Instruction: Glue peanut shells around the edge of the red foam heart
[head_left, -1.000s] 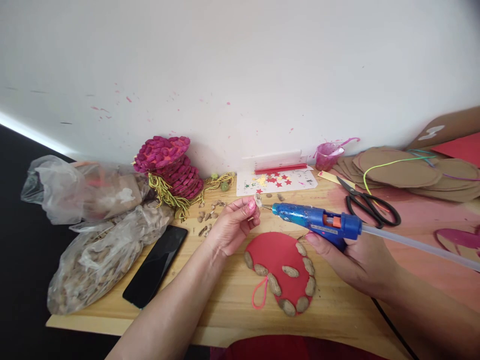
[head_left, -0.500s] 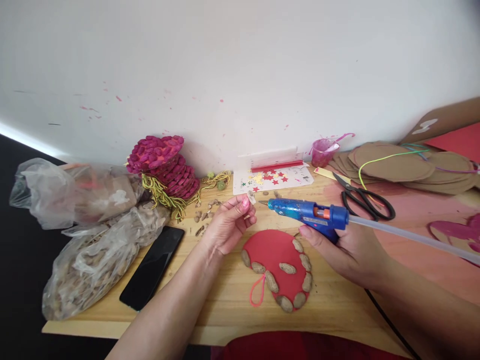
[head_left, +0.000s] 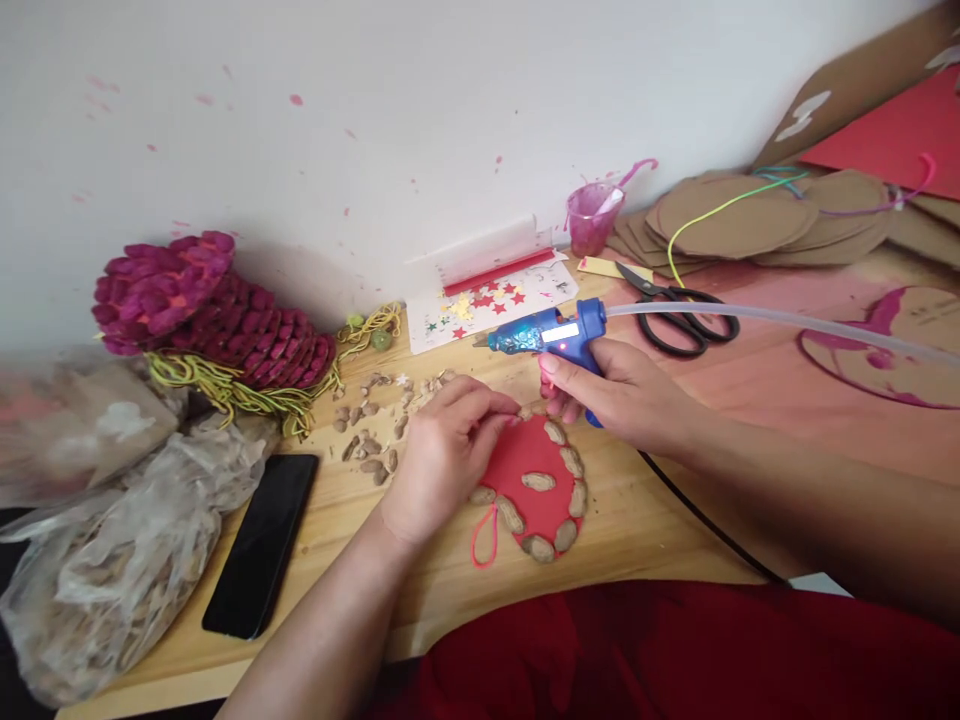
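My right hand [head_left: 611, 390] grips a blue glue gun [head_left: 544, 335], its nozzle toward the left and a long clear glue stick [head_left: 675, 309] sticking out of its back. The left hand [head_left: 450, 445] is closed, thumb and fingers pinched at a peanut shell [head_left: 531, 410] on the upper rim of a red heart-shaped piece [head_left: 529, 450]; the fingers partly cover the shell. More peanut shells line the piece's right and lower rim, and a single shell [head_left: 538, 482] lies in its middle. A pink cord loop [head_left: 484, 538] comes from its notch. My left hand hides the piece's left side.
Loose peanuts [head_left: 367, 445] lie left of the hands, near a black phone [head_left: 261, 545] and a plastic bag [head_left: 120, 570]. Behind are stacked magenta pieces [head_left: 255, 325], star stickers [head_left: 487, 300] and a stained cup [head_left: 592, 220]. Scissors [head_left: 682, 315] and cardboard pieces [head_left: 735, 215] are at right.
My left hand has moved down from near the nozzle to the red piece's upper rim, bringing the shell there. The glue gun stays in my right hand. The view has shifted.
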